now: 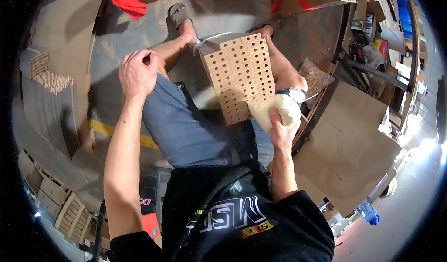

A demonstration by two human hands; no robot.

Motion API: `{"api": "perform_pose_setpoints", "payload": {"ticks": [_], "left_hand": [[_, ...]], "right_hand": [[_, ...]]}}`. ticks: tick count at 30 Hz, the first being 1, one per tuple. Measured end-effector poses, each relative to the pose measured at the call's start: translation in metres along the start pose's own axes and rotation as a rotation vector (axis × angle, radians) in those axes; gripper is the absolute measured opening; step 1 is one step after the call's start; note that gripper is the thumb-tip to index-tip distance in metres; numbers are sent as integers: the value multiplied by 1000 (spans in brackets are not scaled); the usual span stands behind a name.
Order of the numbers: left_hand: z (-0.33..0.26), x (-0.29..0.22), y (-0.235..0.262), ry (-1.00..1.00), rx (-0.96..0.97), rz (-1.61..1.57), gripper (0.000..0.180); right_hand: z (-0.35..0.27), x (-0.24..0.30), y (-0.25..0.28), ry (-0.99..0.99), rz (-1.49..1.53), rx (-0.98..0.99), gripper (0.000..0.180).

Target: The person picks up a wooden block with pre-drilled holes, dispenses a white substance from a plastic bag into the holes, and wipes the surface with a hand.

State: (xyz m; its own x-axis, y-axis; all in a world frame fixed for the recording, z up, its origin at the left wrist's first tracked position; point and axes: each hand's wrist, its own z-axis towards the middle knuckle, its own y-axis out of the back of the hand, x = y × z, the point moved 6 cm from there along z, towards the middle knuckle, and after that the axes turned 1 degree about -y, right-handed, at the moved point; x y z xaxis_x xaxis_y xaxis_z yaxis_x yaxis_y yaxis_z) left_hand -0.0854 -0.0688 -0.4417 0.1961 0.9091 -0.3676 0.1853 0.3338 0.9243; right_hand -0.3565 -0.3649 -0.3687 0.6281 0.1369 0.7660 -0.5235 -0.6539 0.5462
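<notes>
My right hand grips a soft cream-coloured bag, thumb pressed on top; it looks like a piping bag filled with pale paste. Its narrow end lies over the lower right part of a block of light wooden pieces, which have rows of round holes in their faces. That block stands between my legs. What supports it underneath is mostly hidden. Above my left knee, my left hand is closed with its fingers curled, away from the block. Nothing shows in it.
A large brown board leans at the right, beside metal shelving with mixed goods. Tall boards stand at the left. Boxes with red cloth strips are at the far side. A yellow line crosses the floor.
</notes>
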Motion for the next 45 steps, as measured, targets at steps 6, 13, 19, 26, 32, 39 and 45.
{"api": "perform_pose_setpoints", "payload": {"ticks": [6,13,19,26,32,39,45], "left_hand": [[-1,0,1,-12,-69,-25,24],[0,-2,1,-36,-67,-19,23],[-1,-1,0,-32,-63,-25,22],[0,-5,0,-11,-34,-24,22],[-3,0,-3,-11,20,2,26],[-2,-2,-1,-23,-47,-12,23],[-2,-2,1,-19,-65,-14,23]], "right_hand": [[0,3,-8,30,-14,25,27],[-7,-7,12,-7,186,-75,35],[-3,-19,31,-45,202,-122,41],[-1,-14,24,-58,117,-78,41],[2,-14,17,-44,74,-57,33],[-5,-6,17,-34,-3,-77,28],[-4,-6,15,-33,31,-94,27]]}}
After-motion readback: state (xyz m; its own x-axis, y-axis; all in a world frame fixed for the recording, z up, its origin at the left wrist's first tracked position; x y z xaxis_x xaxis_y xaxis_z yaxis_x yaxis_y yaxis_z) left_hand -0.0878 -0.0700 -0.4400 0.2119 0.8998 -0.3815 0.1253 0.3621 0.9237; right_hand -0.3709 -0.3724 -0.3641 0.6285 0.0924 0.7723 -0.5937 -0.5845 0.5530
